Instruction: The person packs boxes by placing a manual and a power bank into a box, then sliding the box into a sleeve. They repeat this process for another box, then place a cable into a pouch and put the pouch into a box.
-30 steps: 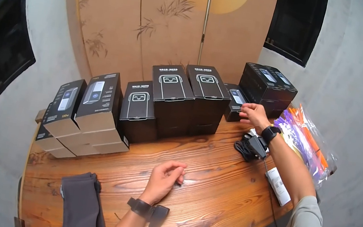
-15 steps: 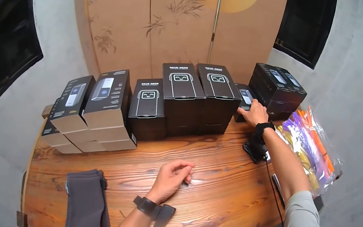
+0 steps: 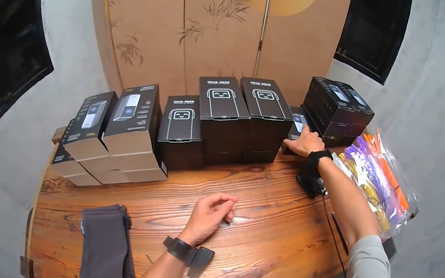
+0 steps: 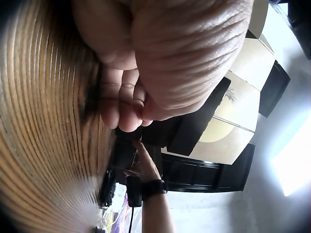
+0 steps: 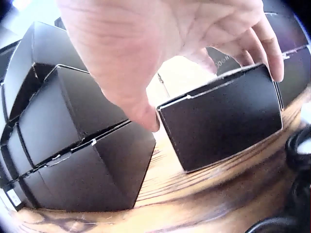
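At the far right of the table, my right hand (image 3: 308, 143) grips a small black box (image 3: 298, 119) with a device pictured on its lid. In the right wrist view the thumb lies along the left edge of the box (image 5: 223, 128), and fingers reach over its right side. The box sits between a black stack on its left and another on its right. My left hand (image 3: 210, 215) rests on the wood near the middle of the table, fingers loosely curled and holding nothing. A band with a small black camera is on that wrist.
Black boxes with a smiling-face print (image 3: 221, 101) stand stacked along the back. More boxes (image 3: 129, 118) are piled at the left, and a taller stack (image 3: 339, 108) at the right. Clear bags of colourful strips (image 3: 381, 182), black cables (image 3: 310, 183) and a folded grey cloth (image 3: 106, 248) lie around.
My right hand has gone from hovering in front of the small box to gripping its sides. The head view has shifted a little. My left hand stays resting on the table.
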Demonstrator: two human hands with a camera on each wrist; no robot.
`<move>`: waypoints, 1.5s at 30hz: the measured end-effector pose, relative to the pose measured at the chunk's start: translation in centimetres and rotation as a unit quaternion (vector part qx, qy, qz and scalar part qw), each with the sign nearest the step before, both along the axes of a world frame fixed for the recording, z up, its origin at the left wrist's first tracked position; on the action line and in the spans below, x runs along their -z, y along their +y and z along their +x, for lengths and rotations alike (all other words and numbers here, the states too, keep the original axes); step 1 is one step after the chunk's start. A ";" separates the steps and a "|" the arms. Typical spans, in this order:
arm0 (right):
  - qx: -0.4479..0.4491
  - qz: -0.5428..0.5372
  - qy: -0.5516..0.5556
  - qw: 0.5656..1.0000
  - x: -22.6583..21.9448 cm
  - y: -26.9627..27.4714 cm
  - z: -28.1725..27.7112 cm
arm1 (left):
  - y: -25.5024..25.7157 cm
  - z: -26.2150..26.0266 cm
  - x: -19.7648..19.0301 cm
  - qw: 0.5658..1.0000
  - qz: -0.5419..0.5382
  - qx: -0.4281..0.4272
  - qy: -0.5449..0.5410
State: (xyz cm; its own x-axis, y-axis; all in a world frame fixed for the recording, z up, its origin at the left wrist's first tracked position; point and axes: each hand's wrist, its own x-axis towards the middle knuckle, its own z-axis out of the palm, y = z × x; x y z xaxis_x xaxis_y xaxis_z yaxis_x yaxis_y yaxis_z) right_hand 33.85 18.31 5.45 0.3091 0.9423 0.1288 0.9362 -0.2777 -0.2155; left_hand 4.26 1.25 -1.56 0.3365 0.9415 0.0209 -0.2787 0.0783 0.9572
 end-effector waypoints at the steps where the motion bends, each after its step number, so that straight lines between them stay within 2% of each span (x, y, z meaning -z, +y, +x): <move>1: 0.007 0.011 0.006 1.000 0.0 -0.3 -0.1 | 0.0 0.0 0.1 1.000 0.000 0.000 -0.001; 4: 0.023 0.050 0.032 0.998 -0.4 -1.0 -0.3 | 0.1 -0.1 0.1 1.000 0.004 0.000 -0.002; 7: 0.027 0.092 0.110 0.989 -1.0 -0.6 1.1 | 0.0 -0.1 -0.1 1.000 0.001 -0.003 0.004; 9: 0.034 0.088 0.199 0.975 -2.1 -1.1 2.2 | -0.1 0.0 -0.2 1.000 -0.001 -0.002 0.010; 11: 0.043 0.092 0.312 0.945 -4.3 -3.7 2.0 | 0.0 -0.1 -0.1 1.000 0.000 -0.002 0.013; 12: 0.031 0.082 0.330 0.940 -4.9 -4.5 2.7 | 0.0 -0.1 -0.1 1.000 0.001 -0.001 0.009; 17: -0.042 0.171 0.341 0.923 -7.0 -10.7 5.1 | 0.0 -0.2 0.0 1.000 0.009 -0.008 0.003; 21: -0.131 0.176 0.380 0.899 -9.4 -18.2 5.5 | -0.1 -0.2 -0.1 1.000 0.006 -0.030 -0.009; 23: -0.156 0.150 0.355 0.910 -10.2 -21.9 4.3 | -0.1 -0.1 -0.3 0.999 0.001 -0.048 -0.016; 25: -0.218 0.146 0.264 0.928 -9.4 -24.4 3.6 | -0.1 -0.2 -0.2 0.996 0.010 -0.089 -0.022; 27: -0.208 0.060 0.252 0.943 -10.0 -26.5 1.2 | 0.1 -0.3 0.0 0.990 0.032 -0.135 -0.025; 31: -0.299 0.036 0.216 0.929 -5.9 -26.6 -0.9 | 0.6 -0.6 0.5 0.974 0.085 -0.210 0.011; 33: -0.344 0.052 0.151 0.925 -4.6 -26.2 -2.2 | 0.4 -0.6 0.3 0.971 0.090 -0.220 0.020; 38: -0.357 0.016 0.130 0.925 -2.3 -26.0 -4.8 | 0.4 -0.6 0.2 0.965 0.103 -0.239 0.041; 41: -0.390 -0.017 0.155 0.908 -2.8 -25.7 -5.7 | 0.4 -0.6 0.1 0.964 0.108 -0.239 0.050; 42: -0.431 0.009 0.155 0.889 -2.4 -24.9 -5.5 | 0.3 -0.5 -0.1 0.964 0.102 -0.241 0.048; 45: -0.435 -0.143 0.334 0.824 -3.4 -21.6 -5.0 | 0.2 -0.6 -0.3 0.968 0.074 -0.238 0.035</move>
